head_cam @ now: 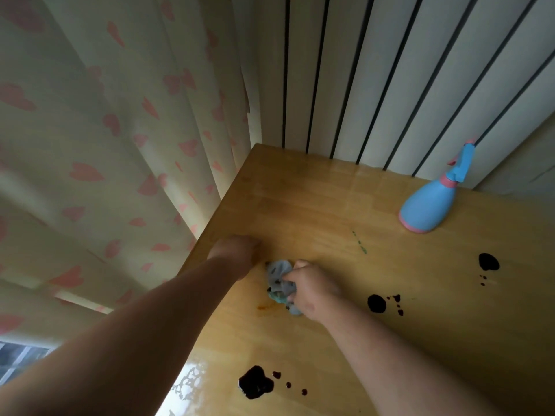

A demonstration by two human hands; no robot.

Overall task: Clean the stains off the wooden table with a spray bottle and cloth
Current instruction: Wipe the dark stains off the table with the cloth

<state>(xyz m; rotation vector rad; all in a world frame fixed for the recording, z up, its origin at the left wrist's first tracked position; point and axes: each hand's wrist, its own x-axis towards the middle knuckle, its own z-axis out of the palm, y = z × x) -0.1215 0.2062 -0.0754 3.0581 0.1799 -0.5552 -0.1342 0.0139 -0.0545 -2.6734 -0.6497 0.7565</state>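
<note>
My right hand [312,288] presses a crumpled grey-blue cloth [280,282] onto the wooden table [315,205], near its left edge. A faint orange smear [264,307] shows just left of the cloth. My left hand [237,253] rests as a loose fist on the table beside the cloth, holding nothing. Three dark liquid stains lie on the wood: one near the front [255,382], one in the middle [377,303], one at the right [488,262], each with small droplets beside it. A blue and pink spray bottle [432,202] stands upright at the back right.
A cream curtain with pink hearts [120,145] hangs along the table's left edge. A white ribbed wall panel [375,85] runs behind the table. A short green dotted mark [359,242] sits on the wood between the cloth and the bottle.
</note>
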